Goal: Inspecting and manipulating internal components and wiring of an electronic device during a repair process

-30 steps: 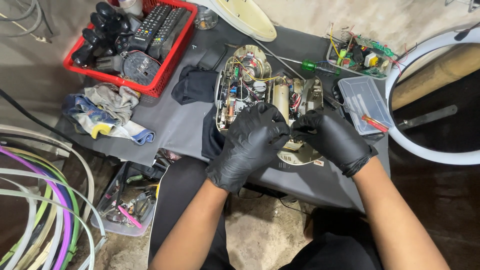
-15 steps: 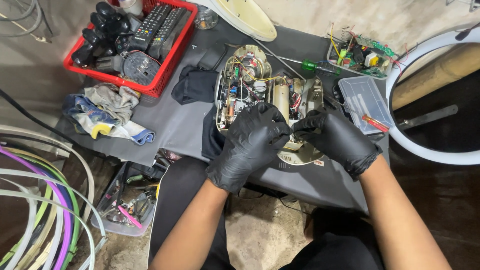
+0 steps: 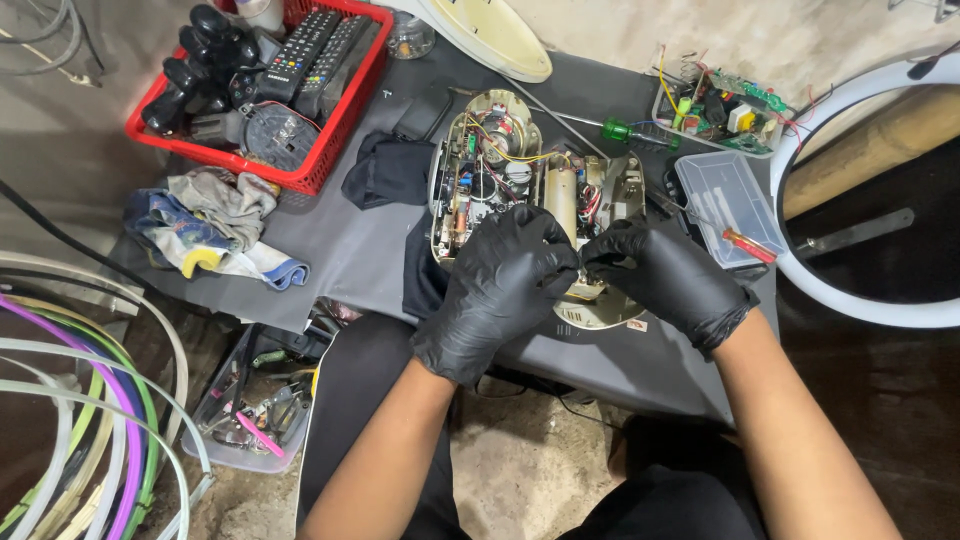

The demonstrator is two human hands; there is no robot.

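Both gloved hands over the opened appliance (image 3: 500,170) lying mid-table (image 3: 340,250). Left hand (image 3: 500,285) and right hand (image 3: 665,280) have fingertips pressed together, meeting over its lower end; what they pinch is hidden. Green-handled screwdriver (image 3: 615,130) lies just behind.

Your left hand (image 3: 505,285) and right hand (image 3: 668,280) wear glossy black disposable gloves ending at the wrists; forearms above them are bare.

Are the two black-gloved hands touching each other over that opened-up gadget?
Touching. The head view shows the left hand and right hand meeting fingertip to fingertip, no gap visible, above the opened appliance.
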